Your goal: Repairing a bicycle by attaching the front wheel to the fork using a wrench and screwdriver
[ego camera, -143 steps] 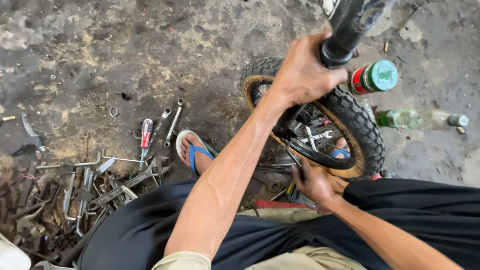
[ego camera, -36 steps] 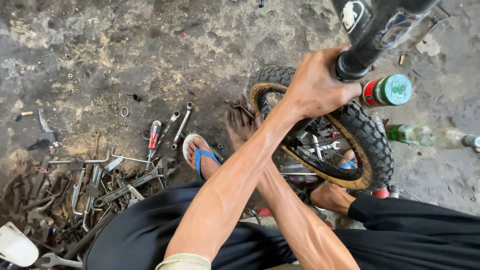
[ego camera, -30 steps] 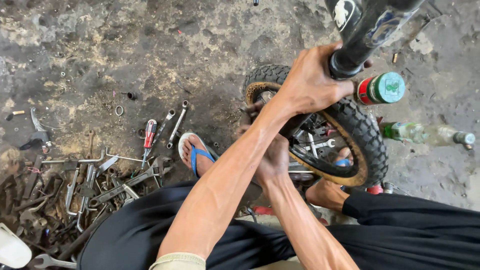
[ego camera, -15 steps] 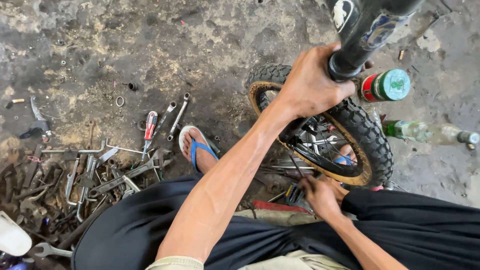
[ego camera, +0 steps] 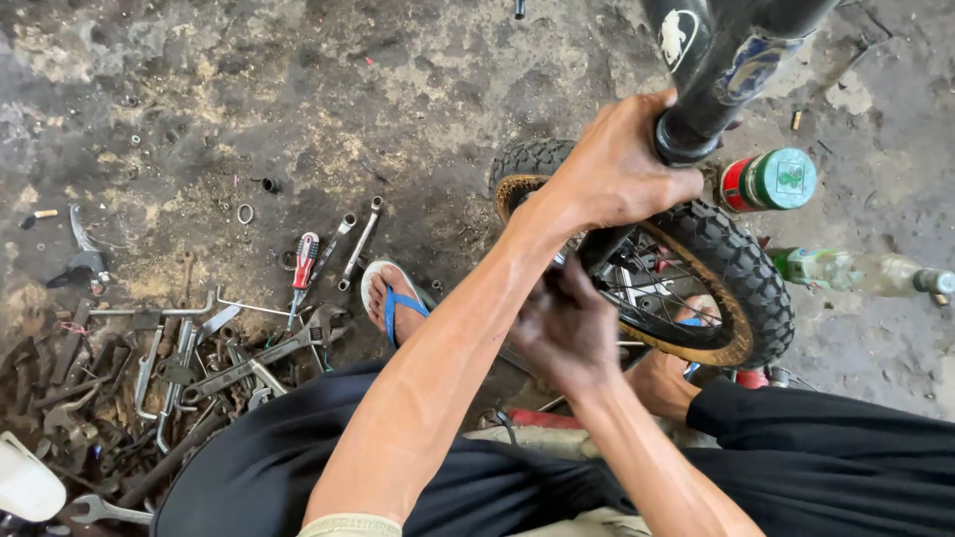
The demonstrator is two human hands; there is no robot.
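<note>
Left hand (ego camera: 617, 174) is up high, right of centre, fingers wrapped tight around the black frame tube (ego camera: 721, 85) just where it comes down over the wheel. The right hand (ego camera: 567, 333) sits lower and nearer, hovering at the spokes beside the fork; its fingers look curled and blurred, and whether they pinch anything I cannot tell. The small wheel (ego camera: 736, 288) with its knobby black tyre and tan rim stands upright on the concrete floor (ego camera: 298, 89), just right of centre, under the left hand. A foot in a blue flip-flop (ego camera: 393, 298) rests on the floor immediately left of the wheel. Beyond the tyre on the right lies a red can with a green cap (ego camera: 771, 181), and near it a clear bottle (ego camera: 856, 270) on its side. Over on the left, a red-handled screwdriver (ego camera: 301, 267) and two spanners (ego camera: 356, 239) lie by a dark heap of tools (ego camera: 149, 368). Black trousers (ego camera: 298, 477) fill the near edge.
</note>
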